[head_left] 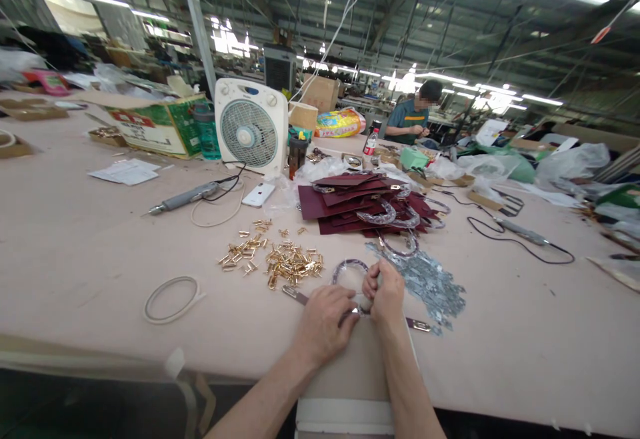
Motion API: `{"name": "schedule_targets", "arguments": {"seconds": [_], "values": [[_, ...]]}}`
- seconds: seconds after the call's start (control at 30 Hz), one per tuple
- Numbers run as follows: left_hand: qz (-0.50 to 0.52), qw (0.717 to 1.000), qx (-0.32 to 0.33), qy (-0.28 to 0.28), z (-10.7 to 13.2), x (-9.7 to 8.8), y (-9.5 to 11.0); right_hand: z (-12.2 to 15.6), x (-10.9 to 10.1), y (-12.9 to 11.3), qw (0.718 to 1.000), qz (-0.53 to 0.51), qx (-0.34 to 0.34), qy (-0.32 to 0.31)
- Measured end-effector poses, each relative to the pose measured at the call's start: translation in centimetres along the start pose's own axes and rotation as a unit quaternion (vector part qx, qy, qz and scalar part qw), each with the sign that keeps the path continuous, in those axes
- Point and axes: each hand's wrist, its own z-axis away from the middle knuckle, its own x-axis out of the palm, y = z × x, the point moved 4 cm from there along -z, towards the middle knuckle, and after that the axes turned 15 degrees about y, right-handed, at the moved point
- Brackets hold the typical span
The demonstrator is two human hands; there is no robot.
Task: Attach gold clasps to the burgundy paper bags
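Observation:
My left hand has its fingers bent over the middle of a maroon strap and presses there. Gold metal fittings show at both ends of this maroon strap. A curved bag handle wrapped in clear film stands out just beyond my fingers. My right hand is closed in a fist close by; what it holds, if anything, is hidden. Under both forearms lies a pale beige panel. A heap of small gold fittings is left of the handle, and flat silver metal plates spread to the right.
Stacked maroon bag panels with wrapped handles lie ahead. A box fan, a phone and an electric screwdriver stand left. Another screwdriver is right. A tape roll lies near-left. A co-worker sits beyond.

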Motion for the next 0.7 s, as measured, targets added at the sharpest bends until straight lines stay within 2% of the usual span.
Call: {"name": "schedule_targets", "arguments": {"seconds": [0.1,0.2,0.27,0.33,0.43,0.53,0.6,0.7], "values": [[0.000,1.000,0.005,-0.001,0.0,0.0,0.2,1.3,-0.3,-0.6,0.996,0.053,-0.072,-0.028],[0.001,1.000,0.004,-0.009,-0.2,-0.1,0.4,2.9,-0.4,-1.1,0.980,0.118,-0.156,-0.038],[0.002,1.000,0.000,-0.018,-0.4,-0.3,0.5,3.5,-0.4,-1.4,0.973,0.133,-0.182,-0.040],[-0.003,0.999,-0.002,-0.033,-0.4,-0.3,0.5,3.6,-0.4,-1.9,0.978,0.109,-0.170,-0.044],[-0.022,0.998,-0.002,-0.059,-0.4,-0.4,0.6,3.2,-0.3,-3.5,0.988,0.017,-0.147,-0.051],[-0.035,0.997,-0.005,-0.072,-0.5,-0.4,0.8,3.1,-0.2,-4.8,0.981,-0.069,-0.170,-0.061],[-0.037,0.997,-0.004,-0.071,-0.6,-0.5,1.1,3.2,-0.1,-4.4,0.982,-0.060,-0.166,-0.074],[-0.033,0.997,-0.002,-0.066,-0.9,-0.6,1.6,3.1,0.0,-2.5,0.989,0.030,-0.119,-0.080]]}}
